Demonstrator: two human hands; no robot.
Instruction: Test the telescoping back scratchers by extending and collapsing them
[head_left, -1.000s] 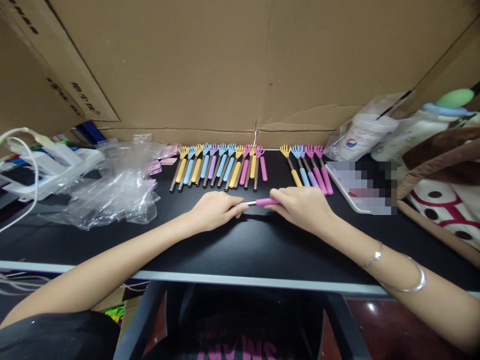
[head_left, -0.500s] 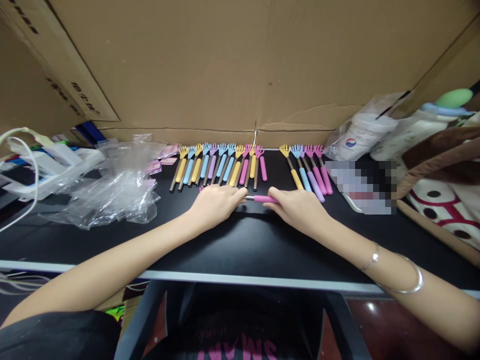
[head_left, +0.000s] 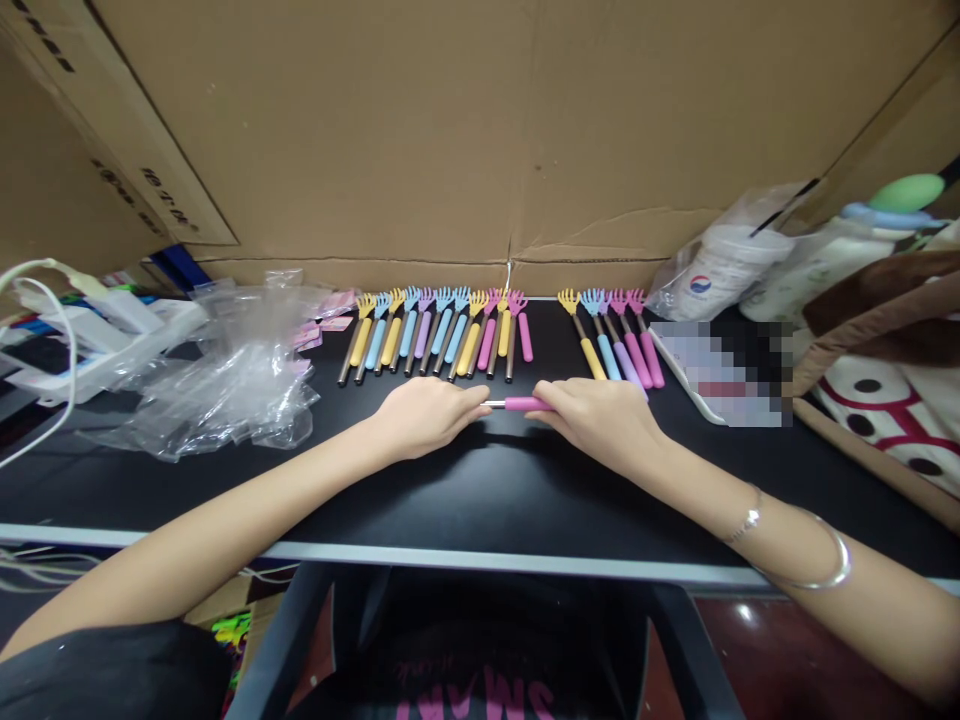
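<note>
Between my two hands a pink-handled back scratcher (head_left: pixel 517 404) lies level above the black table. My left hand (head_left: pixel 427 415) is closed around its metal rod end, and the claw head is hidden in that hand. My right hand (head_left: pixel 600 420) grips the pink handle. Beyond my hands stretches a row of back scratchers (head_left: pixel 427 330) in yellow, blue, purple and pink, claws toward the cardboard wall. A smaller group of back scratchers (head_left: pixel 611 340) lies to the right, partly behind my right hand.
Clear plastic bags (head_left: pixel 225 390) heap up on the left beside a white power strip (head_left: pixel 112 340). At right are a phone (head_left: pixel 690 385), a bagged white cup (head_left: pixel 724 270), a bottle (head_left: pixel 862 240) and a patterned bag (head_left: pixel 892 400). Cardboard (head_left: pixel 450 130) walls the back.
Both hands have shifted slightly toward me with the back scratcher, still holding it at both ends. The rows on the table look the same.
</note>
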